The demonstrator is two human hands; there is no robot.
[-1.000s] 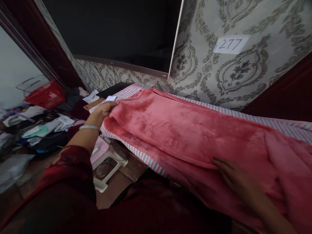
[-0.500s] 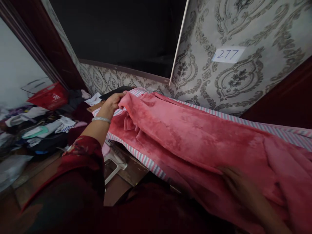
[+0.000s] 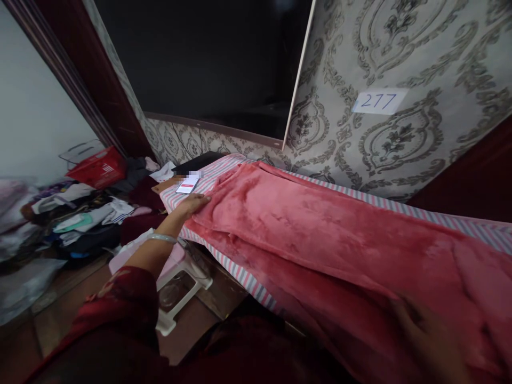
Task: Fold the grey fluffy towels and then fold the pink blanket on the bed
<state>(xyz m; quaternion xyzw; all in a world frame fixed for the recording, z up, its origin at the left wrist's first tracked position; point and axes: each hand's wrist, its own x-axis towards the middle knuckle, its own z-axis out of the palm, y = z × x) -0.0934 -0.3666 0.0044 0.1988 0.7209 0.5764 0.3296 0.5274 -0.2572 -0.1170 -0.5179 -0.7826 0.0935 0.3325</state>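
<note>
A pink fleece garment (image 3: 320, 224) lies stretched along a surface covered with striped cloth (image 3: 224, 170). My left hand (image 3: 192, 205) reaches out to its far left end, fingers closed on the fleece edge. A silver bangle sits on that wrist. My right hand (image 3: 430, 341) rests on the fleece at the lower right, dark and blurred, fingers laid flat. A phone (image 3: 187, 184) with a lit screen lies on the striped cloth just beyond my left hand.
A dark screen (image 3: 208, 58) hangs on the patterned wall, with a paper label "277" (image 3: 378, 101) to its right. A pile of clothes (image 3: 80, 213) and a red basket (image 3: 98, 168) sit at the left. A pink and white stool (image 3: 172, 277) stands below the surface.
My left hand lifted the fleece end, folded it over, then lowered it flat nearer the front edge. The phone is now uncovered. My right hand slid right and down along the fleece.
</note>
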